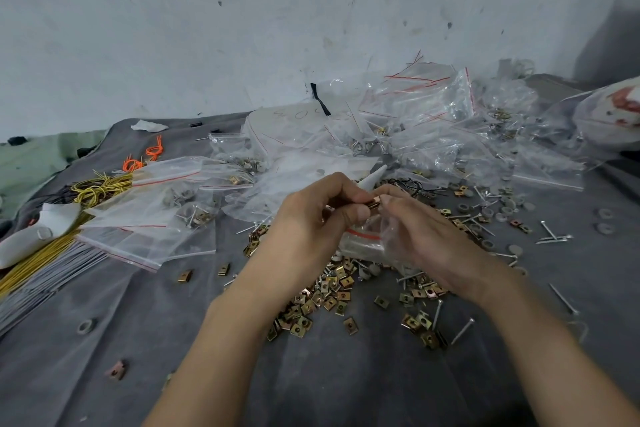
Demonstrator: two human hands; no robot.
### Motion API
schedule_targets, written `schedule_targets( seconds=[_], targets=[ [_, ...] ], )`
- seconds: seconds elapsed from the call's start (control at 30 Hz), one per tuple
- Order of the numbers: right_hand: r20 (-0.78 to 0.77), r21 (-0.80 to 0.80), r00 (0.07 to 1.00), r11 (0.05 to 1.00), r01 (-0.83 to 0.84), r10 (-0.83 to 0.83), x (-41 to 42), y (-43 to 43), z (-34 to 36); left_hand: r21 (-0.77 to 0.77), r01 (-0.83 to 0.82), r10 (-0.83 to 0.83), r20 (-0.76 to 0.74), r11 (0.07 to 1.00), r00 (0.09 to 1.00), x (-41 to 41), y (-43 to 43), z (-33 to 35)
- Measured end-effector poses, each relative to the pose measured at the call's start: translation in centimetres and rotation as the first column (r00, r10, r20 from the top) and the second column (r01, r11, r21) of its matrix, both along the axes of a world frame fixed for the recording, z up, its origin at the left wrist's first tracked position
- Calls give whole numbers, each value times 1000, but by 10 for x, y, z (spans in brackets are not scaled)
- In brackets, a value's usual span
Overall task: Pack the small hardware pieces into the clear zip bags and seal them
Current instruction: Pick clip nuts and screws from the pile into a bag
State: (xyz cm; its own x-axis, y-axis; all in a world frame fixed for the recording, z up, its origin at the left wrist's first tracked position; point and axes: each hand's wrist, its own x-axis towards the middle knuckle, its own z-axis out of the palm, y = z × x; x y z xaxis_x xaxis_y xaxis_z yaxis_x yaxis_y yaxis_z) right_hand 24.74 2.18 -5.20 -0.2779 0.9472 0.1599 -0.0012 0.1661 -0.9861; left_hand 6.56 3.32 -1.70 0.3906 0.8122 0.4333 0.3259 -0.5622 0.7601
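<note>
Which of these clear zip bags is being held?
The bag held between the left hand and right hand, above the brass clip pile; the other bags lie on the grey cloth.

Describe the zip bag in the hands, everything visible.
The zip bag is small, clear, crinkled soft plastic with a red line near its mouth. It hangs above the loose clip pile, gripped by the right hand, which shows through it. The left hand pinches brass clips just above its mouth.
</note>
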Motion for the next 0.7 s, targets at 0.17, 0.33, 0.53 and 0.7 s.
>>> schedule_targets(
  seconds=[0.17,0.33,0.53,0.7],
  targets=[
    [21,-21,1000,1000,22,-21,-5,-8,6,-61,11,-11,8,998,1000,-2,2,0],
    [38,-28,995,996,90,-89,-7,-8,8,-23,-20,20,-18,1000,1000,-2,1,-3],
    [93,23,987,991,130,-132,-4,-3,7,197,-54,74,-91,979,993,-1,2,-6],
    [123,39,986,993,112,-116,1,-4,5,215,-61,85,-105,975,991,-2,1,-5]
  ],
)
